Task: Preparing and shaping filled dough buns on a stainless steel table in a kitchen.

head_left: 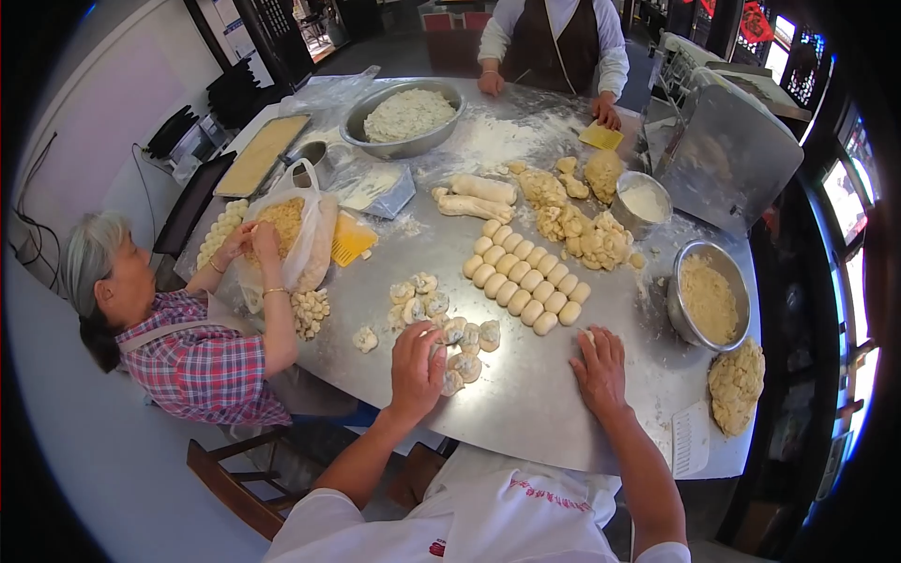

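Note:
My left hand [417, 371] is at a loose group of dough pieces with pale, speckled filling [464, 366], its fingers curved beside the nearest ones. Whether it grips one is hidden. My right hand [602, 369] lies palm down on the steel tabletop [521, 415], fingers bent. Something pale shows at its fingertips, but the palm hides what is under it. Between and beyond my hands stand neat rows of smooth oval dough balls [526, 276]. A single crumpled dough piece [364, 339] sits apart on the left.
At left a person [190, 338] works over a plastic bag of crumbly filling [285, 222]. Opposite, another person [556, 49] touches a yellow scraper [600, 136]. A metal bowl [711, 295], a dough lump [736, 387] and a white scraper [690, 438] are at right. Dough rolls [479, 197] lie farther back.

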Demonstrator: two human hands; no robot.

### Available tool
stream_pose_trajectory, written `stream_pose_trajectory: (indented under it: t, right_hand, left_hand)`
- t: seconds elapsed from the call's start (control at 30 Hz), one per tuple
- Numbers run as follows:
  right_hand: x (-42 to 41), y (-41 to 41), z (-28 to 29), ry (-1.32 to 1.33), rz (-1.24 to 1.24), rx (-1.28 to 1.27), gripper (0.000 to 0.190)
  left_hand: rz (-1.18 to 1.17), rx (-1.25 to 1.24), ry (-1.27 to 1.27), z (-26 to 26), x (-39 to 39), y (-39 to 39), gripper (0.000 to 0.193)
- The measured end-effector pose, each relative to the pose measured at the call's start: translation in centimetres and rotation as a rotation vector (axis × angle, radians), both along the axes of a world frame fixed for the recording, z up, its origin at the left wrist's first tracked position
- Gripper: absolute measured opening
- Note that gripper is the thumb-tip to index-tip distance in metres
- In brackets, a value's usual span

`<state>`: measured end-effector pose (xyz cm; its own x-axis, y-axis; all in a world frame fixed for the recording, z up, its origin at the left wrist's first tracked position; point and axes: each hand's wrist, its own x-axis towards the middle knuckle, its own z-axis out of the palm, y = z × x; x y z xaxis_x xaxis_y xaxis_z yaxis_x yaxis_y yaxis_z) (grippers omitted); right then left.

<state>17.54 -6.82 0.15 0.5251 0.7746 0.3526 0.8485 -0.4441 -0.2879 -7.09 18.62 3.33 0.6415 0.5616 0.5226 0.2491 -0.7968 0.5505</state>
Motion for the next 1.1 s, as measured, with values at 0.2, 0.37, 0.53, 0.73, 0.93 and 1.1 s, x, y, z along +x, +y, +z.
stream_pose_trajectory:
  t: [0.2,0.37,0.53,0.73,0.93,1.1]
  right_hand:
    - [6.4,-2.2,-2.6,0.143,-0.139,0.054,0.023]
    - [5.0,-2.4,1.1,-0.073,-0.217,0.168,0.024]
    - [0.6,2.5,2.6,0.319,-0.174,0.233,0.047]
    - [0.4,10.8,-0.1,0.615,-0.42,0.442,0.063]
    - [0.1,15.4,-0.6,0.664,-0.448,0.605,0.063]
    - [1.6,11.1,1.0,0.508,-0.323,0.295,0.071]
  left_hand:
    - [0.008,-0.061,0.027,1.9,0.1,1.8,0.029]
    - [-0.029,-0.288,0.111,2.5,2.7,5.5,0.031]
    - [-0.177,-0.355,0.257,2.9,9.4,10.5,0.051]
    - [-0.473,-0.397,0.265,-0.4,15.8,17.7,0.069]
    - [-0.649,-0.464,0.179,-3.4,19.5,18.2,0.079]
    - [-0.805,-0.329,0.296,-3.4,20.6,20.7,0.082]
